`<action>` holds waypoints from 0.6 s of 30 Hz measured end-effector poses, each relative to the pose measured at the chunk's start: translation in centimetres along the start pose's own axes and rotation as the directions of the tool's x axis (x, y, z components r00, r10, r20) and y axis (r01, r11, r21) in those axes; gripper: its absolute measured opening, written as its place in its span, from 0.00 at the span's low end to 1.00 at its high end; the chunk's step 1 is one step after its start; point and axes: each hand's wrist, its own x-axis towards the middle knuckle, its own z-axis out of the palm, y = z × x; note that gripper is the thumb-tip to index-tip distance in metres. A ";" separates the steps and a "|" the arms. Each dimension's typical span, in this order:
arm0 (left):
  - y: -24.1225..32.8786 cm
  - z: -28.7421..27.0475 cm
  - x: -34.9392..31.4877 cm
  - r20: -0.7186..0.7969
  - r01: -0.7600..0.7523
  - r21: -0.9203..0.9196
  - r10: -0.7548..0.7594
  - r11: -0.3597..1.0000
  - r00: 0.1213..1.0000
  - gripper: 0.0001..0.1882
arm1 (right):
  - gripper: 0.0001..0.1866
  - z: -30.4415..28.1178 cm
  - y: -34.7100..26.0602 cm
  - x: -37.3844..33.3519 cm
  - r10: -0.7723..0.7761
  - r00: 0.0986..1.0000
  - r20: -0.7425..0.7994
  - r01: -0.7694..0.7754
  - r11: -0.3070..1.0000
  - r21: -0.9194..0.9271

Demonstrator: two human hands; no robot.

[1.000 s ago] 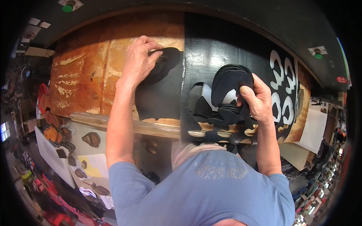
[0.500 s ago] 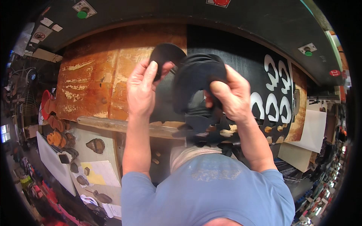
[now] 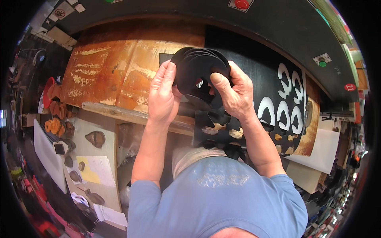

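Observation:
A stack of black, curved, horseshoe-like cut pieces (image 3: 198, 65) is held up over the work board, its layers fanned slightly at the top. My left hand (image 3: 163, 93) is closed on the stack's left edge, fingertips pressed along the side. On the opposite edge my right hand (image 3: 237, 93) grips it, thumb across the face and fingers behind. Beneath and to the right lies a black sheet (image 3: 248, 59) bearing several white horseshoe shapes (image 3: 283, 115). Cut-outs along its near edge (image 3: 200, 137) let the wood show through.
A scuffed brown board (image 3: 99, 75) covers the left of the bench. Metal cutting dies (image 3: 95, 139) and papers (image 3: 101, 170) sit on a side table at lower left. A dark machine beam (image 3: 174, 10) with a red button (image 3: 241, 4) and a green button (image 3: 322, 63) spans the far side.
My left hand held a black piece apart from the stack; now that hand is against the stack's left edge. Both hands have come together, and the stack is higher and steadier.

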 end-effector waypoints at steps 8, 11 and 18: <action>-1.5 3.8 -2.4 -0.024 -0.019 0.164 0.023 0.986 0.999 0.22 | 0.08 -1.3 -1.0 -1.0 -0.156 0.988 -0.003 0.155 0.984 -0.093; -2.3 5.2 -3.1 0.018 -0.060 0.173 0.058 0.983 0.998 0.24 | 0.11 -1.1 -0.1 -1.2 -0.255 0.962 -0.101 0.242 0.962 -0.128; -2.4 6.4 -3.6 0.024 -0.124 0.276 0.122 0.953 0.992 0.19 | 0.20 -2.5 1.0 -1.1 -0.489 0.858 -0.159 0.370 0.802 -0.470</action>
